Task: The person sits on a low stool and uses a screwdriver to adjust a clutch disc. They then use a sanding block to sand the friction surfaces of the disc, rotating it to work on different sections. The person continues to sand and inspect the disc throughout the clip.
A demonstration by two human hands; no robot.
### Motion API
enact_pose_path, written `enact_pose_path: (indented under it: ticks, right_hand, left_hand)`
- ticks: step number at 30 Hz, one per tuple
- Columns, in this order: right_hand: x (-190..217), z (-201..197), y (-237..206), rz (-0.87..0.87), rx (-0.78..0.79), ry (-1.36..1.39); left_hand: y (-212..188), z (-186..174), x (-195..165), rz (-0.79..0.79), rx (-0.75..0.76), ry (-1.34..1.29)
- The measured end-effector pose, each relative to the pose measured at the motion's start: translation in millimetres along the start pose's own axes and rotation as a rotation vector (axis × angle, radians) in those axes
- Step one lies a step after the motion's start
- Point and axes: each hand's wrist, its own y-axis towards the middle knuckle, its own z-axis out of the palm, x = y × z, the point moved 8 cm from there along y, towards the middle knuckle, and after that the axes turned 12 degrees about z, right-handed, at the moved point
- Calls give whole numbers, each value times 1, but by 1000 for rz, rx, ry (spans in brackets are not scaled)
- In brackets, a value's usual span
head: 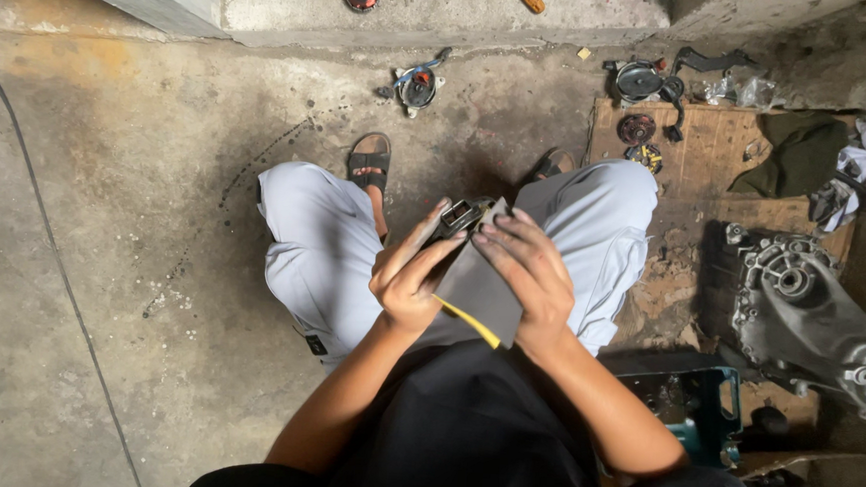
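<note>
Small metal part (463, 215) gripped by left hand (409, 277) fingers; grey abrasive sheet (480, 287) pressed against it by right hand (527, 269). Sanding judged midway; engine casing (800, 306) untouched.

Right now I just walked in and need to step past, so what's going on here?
A person squats on the stained concrete floor. The left hand holds a small dark metal part, and the right hand presses a grey abrasive sheet against it. A grey metal engine casing lies to the right.

I count two sandals on my feet (369, 159), one grey metal engine casing (810, 307), and one grey abrasive sheet (480, 287) in my two hands.
</note>
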Motion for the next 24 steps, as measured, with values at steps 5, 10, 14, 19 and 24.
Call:
enact_pose_path:
  ticks: [5, 10, 14, 19, 24]
  right_hand:
    - [1, 0, 1, -22, 28, 31]
    - [3, 0, 0, -38, 35, 34]
    - [2, 3, -1, -25, 25, 18]
    - [-4, 8, -3, 12, 43, 14]
    - [-6, 8, -6, 18, 41, 27]
  left_hand:
    - [1, 1, 1, 19, -5, -20]
    - [-1, 2, 0, 18, 6, -39]
    - [-2, 2, 1, 28, 16, -4]
    - [-3, 2, 4, -3, 25, -15]
    - [-4, 3, 3, -6, 30, -44]
